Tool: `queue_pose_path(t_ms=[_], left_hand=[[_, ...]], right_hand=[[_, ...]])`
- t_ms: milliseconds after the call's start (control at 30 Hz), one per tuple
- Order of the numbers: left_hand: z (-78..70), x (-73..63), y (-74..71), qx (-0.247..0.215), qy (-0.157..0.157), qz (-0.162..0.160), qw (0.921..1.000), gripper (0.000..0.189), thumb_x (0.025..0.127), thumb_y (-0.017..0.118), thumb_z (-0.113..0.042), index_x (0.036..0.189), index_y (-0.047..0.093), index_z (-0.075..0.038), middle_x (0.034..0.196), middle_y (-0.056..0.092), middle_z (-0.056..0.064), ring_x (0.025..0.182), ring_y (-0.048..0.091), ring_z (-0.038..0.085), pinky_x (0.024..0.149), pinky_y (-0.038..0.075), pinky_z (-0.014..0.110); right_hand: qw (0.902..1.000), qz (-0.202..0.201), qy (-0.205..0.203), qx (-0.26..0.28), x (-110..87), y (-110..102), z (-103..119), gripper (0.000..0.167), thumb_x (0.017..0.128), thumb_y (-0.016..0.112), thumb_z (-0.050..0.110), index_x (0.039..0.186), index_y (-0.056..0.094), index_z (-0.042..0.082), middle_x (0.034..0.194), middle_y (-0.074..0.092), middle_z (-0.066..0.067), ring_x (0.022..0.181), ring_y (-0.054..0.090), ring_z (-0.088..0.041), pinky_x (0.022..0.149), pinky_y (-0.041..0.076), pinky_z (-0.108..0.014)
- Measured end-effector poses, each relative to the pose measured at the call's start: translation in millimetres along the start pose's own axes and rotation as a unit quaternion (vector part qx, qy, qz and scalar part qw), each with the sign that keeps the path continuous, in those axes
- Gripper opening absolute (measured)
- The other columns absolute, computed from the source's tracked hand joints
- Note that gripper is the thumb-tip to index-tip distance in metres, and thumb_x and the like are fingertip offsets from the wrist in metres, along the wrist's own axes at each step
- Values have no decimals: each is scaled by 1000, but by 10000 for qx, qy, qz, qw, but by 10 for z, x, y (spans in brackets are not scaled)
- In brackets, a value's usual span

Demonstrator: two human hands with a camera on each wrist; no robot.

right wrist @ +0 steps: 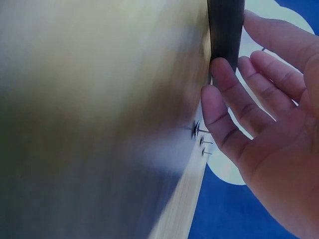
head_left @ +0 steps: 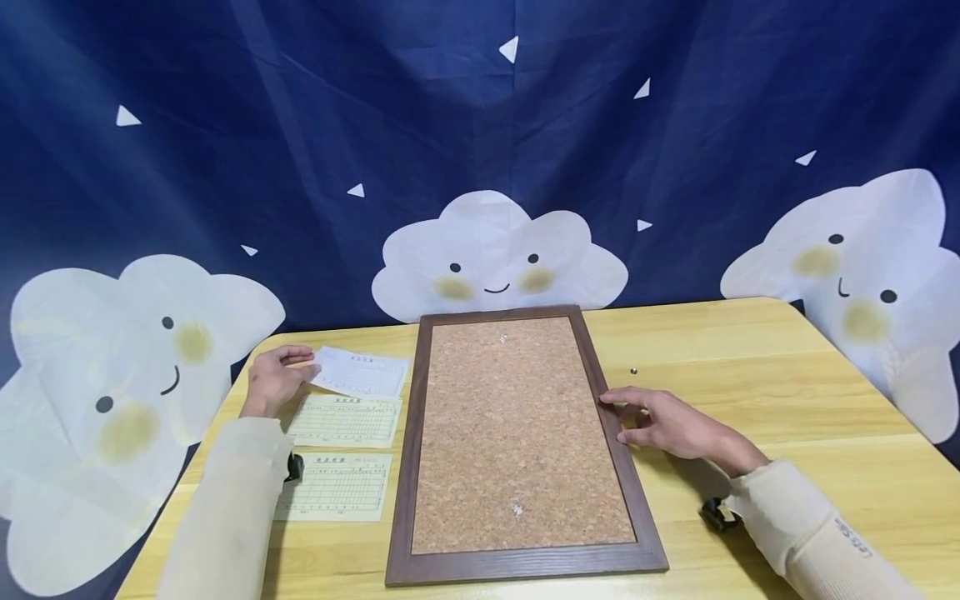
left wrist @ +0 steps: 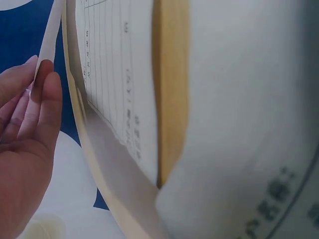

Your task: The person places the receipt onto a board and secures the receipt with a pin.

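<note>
Fingers [head_left: 296, 354] of the left hand [head_left: 272, 382], in the head view, pinch the farthest slip [head_left: 363, 373], long axis crosswise, heading edge away, left of the corkboard [head_left: 517, 433]; the left wrist view shows that pinch; in the right wrist view, the right hand [right wrist: 279, 144], loosely spread, touches the frame [right wrist: 227, 35]

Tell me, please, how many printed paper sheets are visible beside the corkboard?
3: a white sheet pinched by the left hand, a middle sheet and a nearest sheet, both lying on the table. Others could be hidden underneath.
</note>
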State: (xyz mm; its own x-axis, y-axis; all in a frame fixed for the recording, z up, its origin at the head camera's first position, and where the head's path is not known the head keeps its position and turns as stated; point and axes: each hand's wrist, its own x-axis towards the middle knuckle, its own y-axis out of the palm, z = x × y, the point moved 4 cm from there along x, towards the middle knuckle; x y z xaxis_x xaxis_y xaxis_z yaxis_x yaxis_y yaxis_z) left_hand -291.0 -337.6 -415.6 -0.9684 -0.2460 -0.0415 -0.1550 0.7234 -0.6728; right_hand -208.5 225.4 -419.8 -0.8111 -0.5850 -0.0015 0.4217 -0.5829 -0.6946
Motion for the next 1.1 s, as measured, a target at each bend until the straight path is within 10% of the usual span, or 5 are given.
queue_pose_path(t_ms=[500,1100], left_hand=[[22,15,-7,-472,-206,-238,9984,37,93,71,-16,125,67,2,123,66,19,75,57,-7,68,48,11],[-93,7,-54,-1386,-173,-444,9892,43,92,73,-15,129,64,4,90,66,-15,70,60,-8,70,55,16]], right_hand=[[9999,-59,-53,-139,-3,5,-2,57,89,75,6,139,51,-6,136,54,-26,114,61,-38,91,54,-43],[9999,8,-6,-144,4,-3,18,57,90,74,8,141,50,-6,138,54,-26,115,61,-37,91,55,-43]])
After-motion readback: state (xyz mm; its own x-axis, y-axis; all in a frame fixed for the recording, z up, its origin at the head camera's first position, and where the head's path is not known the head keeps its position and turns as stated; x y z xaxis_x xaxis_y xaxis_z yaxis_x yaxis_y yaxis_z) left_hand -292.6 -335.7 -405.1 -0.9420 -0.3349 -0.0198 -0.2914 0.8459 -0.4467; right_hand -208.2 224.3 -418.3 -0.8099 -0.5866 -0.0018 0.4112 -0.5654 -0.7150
